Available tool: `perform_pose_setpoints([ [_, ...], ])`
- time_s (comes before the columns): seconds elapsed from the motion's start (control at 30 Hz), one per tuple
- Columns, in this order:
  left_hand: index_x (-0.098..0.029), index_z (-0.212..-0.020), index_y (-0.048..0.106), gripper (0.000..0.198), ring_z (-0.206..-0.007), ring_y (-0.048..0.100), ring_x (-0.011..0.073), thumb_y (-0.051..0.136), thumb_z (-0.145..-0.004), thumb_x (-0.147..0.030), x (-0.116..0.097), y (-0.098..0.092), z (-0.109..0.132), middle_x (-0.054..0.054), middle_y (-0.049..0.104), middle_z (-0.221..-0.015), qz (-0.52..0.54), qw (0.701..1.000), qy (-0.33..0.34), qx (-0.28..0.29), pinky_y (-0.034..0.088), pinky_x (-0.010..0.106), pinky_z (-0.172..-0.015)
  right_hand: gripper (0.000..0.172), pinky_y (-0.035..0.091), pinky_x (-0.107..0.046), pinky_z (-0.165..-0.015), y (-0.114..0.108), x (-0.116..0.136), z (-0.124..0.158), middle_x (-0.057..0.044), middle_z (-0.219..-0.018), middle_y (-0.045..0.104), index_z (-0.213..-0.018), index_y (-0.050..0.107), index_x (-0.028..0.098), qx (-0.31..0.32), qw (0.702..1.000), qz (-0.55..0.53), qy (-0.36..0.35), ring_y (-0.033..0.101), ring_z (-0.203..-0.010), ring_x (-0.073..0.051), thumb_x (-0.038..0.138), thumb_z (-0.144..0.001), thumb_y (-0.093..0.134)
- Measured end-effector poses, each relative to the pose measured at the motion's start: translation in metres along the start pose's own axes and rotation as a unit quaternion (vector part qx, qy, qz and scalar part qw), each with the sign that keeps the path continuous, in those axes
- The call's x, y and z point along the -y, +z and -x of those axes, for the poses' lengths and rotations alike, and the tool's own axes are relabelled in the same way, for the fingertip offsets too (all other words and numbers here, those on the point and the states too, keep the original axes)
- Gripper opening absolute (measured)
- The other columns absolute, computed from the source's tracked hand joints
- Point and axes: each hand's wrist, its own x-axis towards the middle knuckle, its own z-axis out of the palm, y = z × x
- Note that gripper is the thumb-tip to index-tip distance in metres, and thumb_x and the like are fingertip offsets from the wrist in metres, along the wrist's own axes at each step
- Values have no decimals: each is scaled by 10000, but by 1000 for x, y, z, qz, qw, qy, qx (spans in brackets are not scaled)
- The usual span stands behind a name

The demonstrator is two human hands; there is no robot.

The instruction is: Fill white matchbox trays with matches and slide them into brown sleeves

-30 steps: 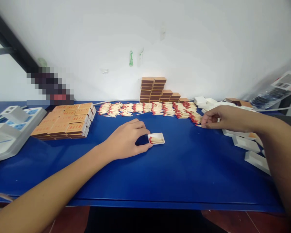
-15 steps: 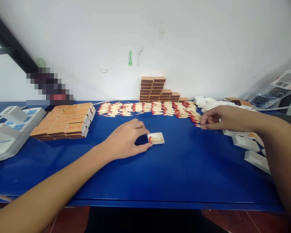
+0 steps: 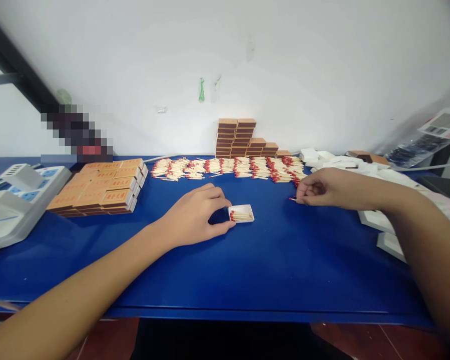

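Note:
My left hand (image 3: 200,215) grips the left end of a small white matchbox tray (image 3: 247,209) between thumb and fingers, flat on the blue table. Several red-tipped matches (image 3: 242,216) lie inside it, heads toward my hand. Off to the right, my right hand (image 3: 315,189) pinches a match (image 3: 293,199), its red head sticking out leftward from the fingertips. Just behind that hand is the right end of a long row of loose matches (image 3: 243,167), spread in bunches across the back of the table.
Orange-topped matchboxes (image 3: 104,185) are stacked at the left, beside a white power strip (image 3: 48,185). More closed boxes (image 3: 236,137) stand stepped against the wall. White empty trays (image 3: 378,220) are heaped at the right, near a clear plastic packet (image 3: 416,145).
My right hand has moved left and slightly toward me, away from the row's end, with a match now showing in its fingertips. My left hand and the tray have stayed still.

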Motion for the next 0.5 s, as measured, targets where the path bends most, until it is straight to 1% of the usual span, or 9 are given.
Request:
perform_pose_setpoints([
  [0.13,-192,-1216,801,268,-1072,698,265,748,-1021,-367,0,0,0,91,769,-1104,-3,1000,0,0,586,404,-930,294,413,-347,-668,-2,-4,3,-62,-791,689,-913,794,206,-2,1000,-10,9,572,-710,-199,481,-938,693],
  [0.27,-180,-1207,807,272,-1049,698,261,756,-1015,-366,0,0,1,89,767,-1091,-9,1000,3,-4,587,396,-904,281,458,-359,-719,-3,-12,4,-89,-853,739,-943,810,202,9,1000,5,29,632,-766,-222,461,-931,704],
  [0.33,-175,-1207,809,277,-1050,696,261,758,-1015,-367,1,0,0,89,766,-1091,-8,1000,2,-4,585,396,-902,284,456,-358,-726,-2,-13,3,-86,-861,737,-938,802,207,11,999,10,32,633,-773,-221,476,-931,711],
  [0.4,-177,-1212,809,280,-1060,694,262,759,-1015,-369,0,1,0,89,767,-1097,-6,1000,1,-4,583,396,-907,334,436,-357,-700,-1,-13,2,-70,-840,710,-939,784,215,6,999,13,37,608,-749,-214,542,-933,715],
  [0.5,-183,-1213,808,277,-1062,695,262,756,-1015,-369,0,0,0,88,768,-1100,-5,1000,0,-3,581,396,-909,461,405,-358,-661,0,-13,0,-41,-787,639,-967,769,227,-6,999,15,41,563,-707,-208,679,-929,692],
])
